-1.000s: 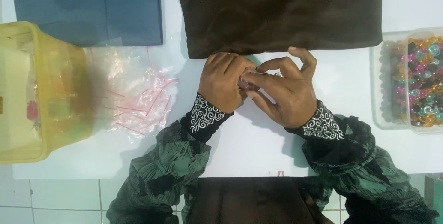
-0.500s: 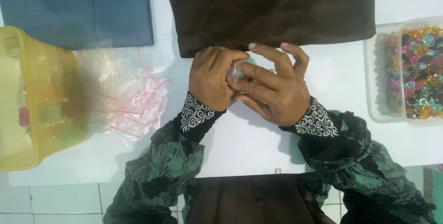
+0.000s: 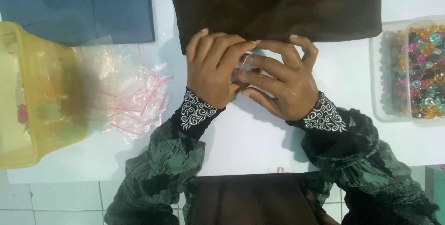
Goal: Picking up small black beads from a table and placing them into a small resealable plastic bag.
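Both hands are meeting at the near edge of a dark brown folded cloth (image 3: 278, 7) lying on the white tabletop (image 3: 250, 146). The left hand (image 3: 213, 69) and right hand (image 3: 278, 83) are pinching a small clear plastic bag (image 3: 244, 62) between their fingertips, each grip narrow on it; the fingers are hiding most of it. A blue cloth (image 3: 79, 7) is lying far left. Loose clear zip bags with red strips (image 3: 125, 95) are resting beside a yellow plastic tub (image 3: 60, 72); its contents are blurred. At right, a clear tray (image 3: 378, 81) is holding colourful beads (image 3: 419, 67).
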